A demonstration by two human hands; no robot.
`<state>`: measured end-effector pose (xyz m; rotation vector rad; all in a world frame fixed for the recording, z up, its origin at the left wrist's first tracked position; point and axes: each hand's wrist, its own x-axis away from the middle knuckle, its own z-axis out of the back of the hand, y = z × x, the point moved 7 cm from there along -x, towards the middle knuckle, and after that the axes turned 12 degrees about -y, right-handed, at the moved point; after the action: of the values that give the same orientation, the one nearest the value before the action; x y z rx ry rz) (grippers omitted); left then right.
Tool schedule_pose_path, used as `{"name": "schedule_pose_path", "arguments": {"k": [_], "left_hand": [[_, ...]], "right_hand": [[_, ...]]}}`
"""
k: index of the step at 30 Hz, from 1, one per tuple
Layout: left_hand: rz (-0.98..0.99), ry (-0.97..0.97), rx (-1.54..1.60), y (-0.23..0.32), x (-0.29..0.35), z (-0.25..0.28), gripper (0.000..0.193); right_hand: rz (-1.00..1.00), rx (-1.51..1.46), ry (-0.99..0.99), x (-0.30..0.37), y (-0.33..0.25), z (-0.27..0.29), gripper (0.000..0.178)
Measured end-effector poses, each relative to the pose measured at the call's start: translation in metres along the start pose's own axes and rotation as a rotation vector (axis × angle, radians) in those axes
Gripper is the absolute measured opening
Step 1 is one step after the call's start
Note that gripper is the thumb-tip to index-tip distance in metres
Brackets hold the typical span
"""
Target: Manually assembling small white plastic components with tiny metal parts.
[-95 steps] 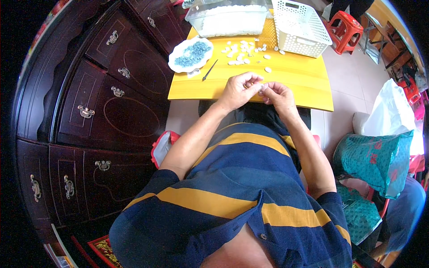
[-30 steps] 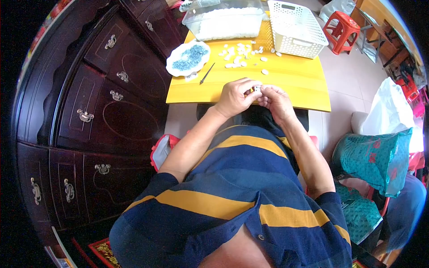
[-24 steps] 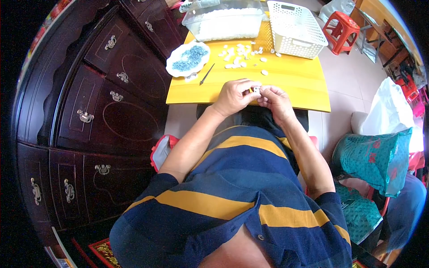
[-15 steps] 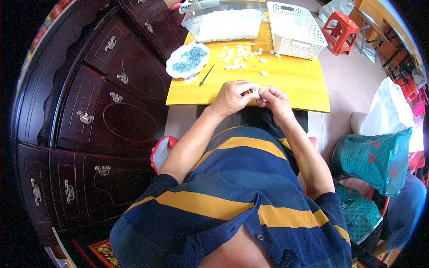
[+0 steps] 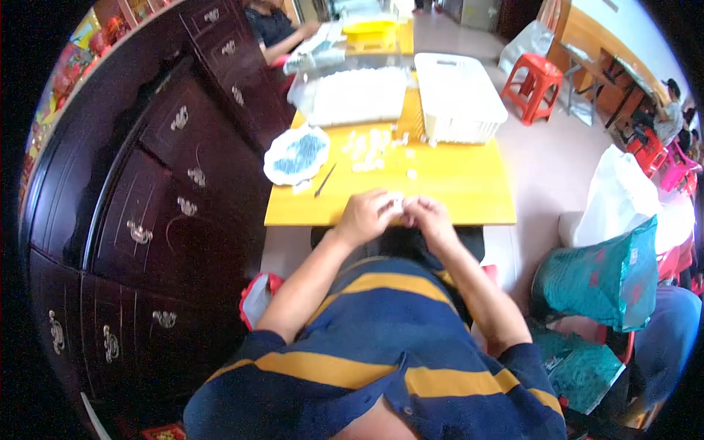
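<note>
A small white plastic piece [image 5: 397, 205] is pinched between the thumb and fingers of my left hand [image 5: 361, 218], just above the table's near edge. Right beside it, the fingertips of my right hand [image 5: 431, 218] are pressed together against the piece; whatever else they hold is too small and blurred to make out. Beyond my hands, several loose white pieces [image 5: 370, 149] lie scattered on the yellow table [image 5: 455, 204]. A dark, thin pointed tool [image 5: 325, 181] rests to their left, near a white scalloped plate [image 5: 273, 167] holding small blue-grey bits [image 5: 299, 154].
At the table's far side stand a clear bin [image 5: 297, 95] heaped with white pieces and a white basket [image 5: 460, 132]. A dark wooden cabinet [image 5: 176, 227] lines the left. Rightward are a red stool [image 5: 532, 88] and teal bags [image 5: 594, 275]. Another person [image 5: 282, 37] sits farther off.
The view has tilted up, so the table sits lower and a second table with a person shows beyond. My hands stay together at the small white piece.
</note>
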<state>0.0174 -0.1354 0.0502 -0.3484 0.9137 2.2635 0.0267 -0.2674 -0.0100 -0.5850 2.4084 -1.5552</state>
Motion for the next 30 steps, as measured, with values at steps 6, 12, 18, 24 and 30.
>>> {"name": "schedule_pose_path", "arguments": {"k": [6, 12, 18, 24, 30], "left_hand": [[0.028, -0.089, 0.056, 0.005, -0.002, -0.003, 0.019], [-0.016, -0.054, 0.089, 0.007, -0.003, 0.001, 0.023], [0.098, -0.048, 0.106, 0.0, -0.004, -0.006, 0.021], [0.069, -0.04, 0.14, -0.003, -0.006, -0.004, 0.022], [0.078, -0.05, 0.184, -0.009, -0.003, -0.004, 0.022]], "right_hand": [[0.111, 0.12, -0.015, -0.001, 0.006, 0.014, 0.016], [0.097, 0.142, -0.031, -0.004, 0.011, 0.017, 0.019], [0.071, 0.264, 0.026, -0.013, 0.023, 0.036, 0.019], [0.052, 0.097, -0.006, -0.01, 0.013, 0.023, 0.017], [0.03, 0.088, -0.018, -0.007, 0.009, 0.016, 0.018]]}}
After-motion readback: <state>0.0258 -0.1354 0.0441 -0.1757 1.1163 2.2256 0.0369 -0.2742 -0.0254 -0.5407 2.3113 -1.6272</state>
